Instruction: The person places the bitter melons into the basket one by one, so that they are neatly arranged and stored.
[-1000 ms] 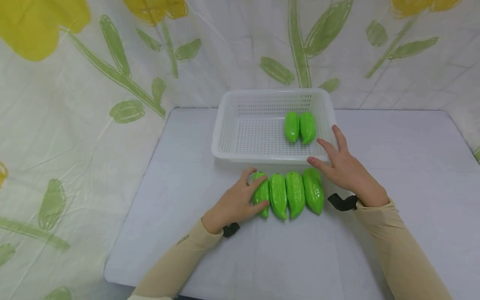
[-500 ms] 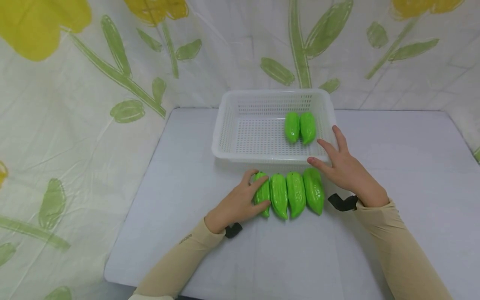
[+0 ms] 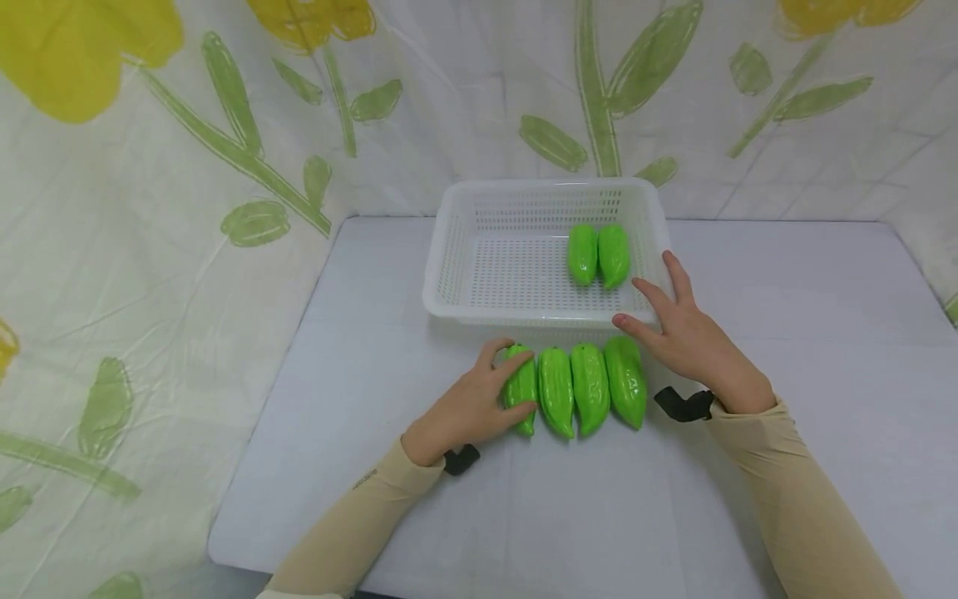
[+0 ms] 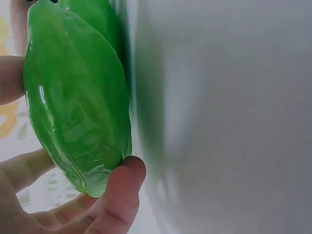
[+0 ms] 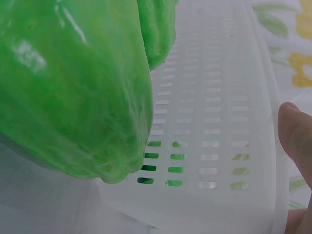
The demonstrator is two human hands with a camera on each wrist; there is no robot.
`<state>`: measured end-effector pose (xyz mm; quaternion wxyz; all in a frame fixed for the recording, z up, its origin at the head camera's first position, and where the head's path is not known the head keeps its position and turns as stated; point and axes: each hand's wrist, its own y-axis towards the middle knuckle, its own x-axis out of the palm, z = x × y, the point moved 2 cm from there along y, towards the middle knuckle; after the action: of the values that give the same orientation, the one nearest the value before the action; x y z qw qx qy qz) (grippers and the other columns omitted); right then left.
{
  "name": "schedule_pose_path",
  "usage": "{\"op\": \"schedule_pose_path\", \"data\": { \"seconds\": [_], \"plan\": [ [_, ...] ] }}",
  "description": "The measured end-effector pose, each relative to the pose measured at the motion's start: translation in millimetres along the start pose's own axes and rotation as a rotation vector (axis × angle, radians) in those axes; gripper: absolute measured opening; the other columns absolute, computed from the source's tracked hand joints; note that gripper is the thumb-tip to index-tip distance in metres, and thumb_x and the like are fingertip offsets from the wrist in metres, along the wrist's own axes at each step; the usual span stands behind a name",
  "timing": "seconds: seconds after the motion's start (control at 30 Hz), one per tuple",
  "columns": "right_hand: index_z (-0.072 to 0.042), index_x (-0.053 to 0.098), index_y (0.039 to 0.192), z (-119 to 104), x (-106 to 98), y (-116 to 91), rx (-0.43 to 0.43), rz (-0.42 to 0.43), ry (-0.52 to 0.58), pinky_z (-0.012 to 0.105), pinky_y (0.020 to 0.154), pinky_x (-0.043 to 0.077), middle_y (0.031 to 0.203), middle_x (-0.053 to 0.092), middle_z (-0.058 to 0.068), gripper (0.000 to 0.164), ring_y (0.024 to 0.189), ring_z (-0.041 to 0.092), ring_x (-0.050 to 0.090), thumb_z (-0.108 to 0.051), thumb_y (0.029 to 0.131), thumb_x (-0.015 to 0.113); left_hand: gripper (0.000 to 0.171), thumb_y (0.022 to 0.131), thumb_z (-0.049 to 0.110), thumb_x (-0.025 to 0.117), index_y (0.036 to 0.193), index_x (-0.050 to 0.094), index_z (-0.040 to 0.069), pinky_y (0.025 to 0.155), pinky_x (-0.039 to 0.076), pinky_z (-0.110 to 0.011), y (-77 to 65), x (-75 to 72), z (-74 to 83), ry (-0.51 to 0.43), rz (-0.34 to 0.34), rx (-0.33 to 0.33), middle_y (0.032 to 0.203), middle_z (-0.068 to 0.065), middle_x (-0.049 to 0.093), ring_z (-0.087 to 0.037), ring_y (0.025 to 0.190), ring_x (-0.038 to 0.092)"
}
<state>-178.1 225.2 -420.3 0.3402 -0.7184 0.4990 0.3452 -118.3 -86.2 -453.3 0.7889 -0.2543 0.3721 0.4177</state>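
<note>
Leftmost green pepper (image 3: 522,385), in a row of four on the white table (image 3: 584,507) in front of the basket (image 3: 524,319), was clamped by the left hand (image 3: 475,403), while the right hand (image 3: 692,337), fingers apart, touched the basket's rim.

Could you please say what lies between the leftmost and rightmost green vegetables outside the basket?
In the head view, a second green vegetable and a third green vegetable lie there.

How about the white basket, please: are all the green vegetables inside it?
No: only two green vegetables are inside the white basket, while four others are outside it.
</note>
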Motion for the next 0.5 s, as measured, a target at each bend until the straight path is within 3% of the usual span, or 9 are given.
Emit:
{"op": "schedule_pose_path", "data": {
  "seconds": [0.27, 0.5],
  "plan": [
    [-0.006, 0.022, 0.166, 0, 0, 0, 0.003, -0.005, -0.005, 0.074, 0.096, 0.047, 0.171, -0.031, 0.009, 0.088, 0.131, 0.062, 0.048, -0.064, 0.104, 0.046, 0.070, 0.098, 0.040, 0.072, 0.159, 0.044, 0.018, 0.095, 0.057, -0.045, -7.4, -13.9, 7.0, 0.000, 0.030, 0.069, 0.164, -0.014, 0.029, -0.029, 0.116, 0.062],
    [-0.007, 0.022, 0.166, 0, 0, -1, 0.001, -0.004, -0.004, 0.074, 0.096, 0.047, 0.171, -0.031, 0.008, 0.088, 0.130, 0.062, 0.049, -0.064, 0.104, 0.046, 0.070, 0.098, 0.038, 0.073, 0.158, 0.046, 0.015, 0.084, 0.056, -0.034, -10.5, -31.3, 21.1, -0.015, 0.047, 0.142, 0.163, -0.013, 0.030, -0.022, 0.092, 0.063]
  ]
}}
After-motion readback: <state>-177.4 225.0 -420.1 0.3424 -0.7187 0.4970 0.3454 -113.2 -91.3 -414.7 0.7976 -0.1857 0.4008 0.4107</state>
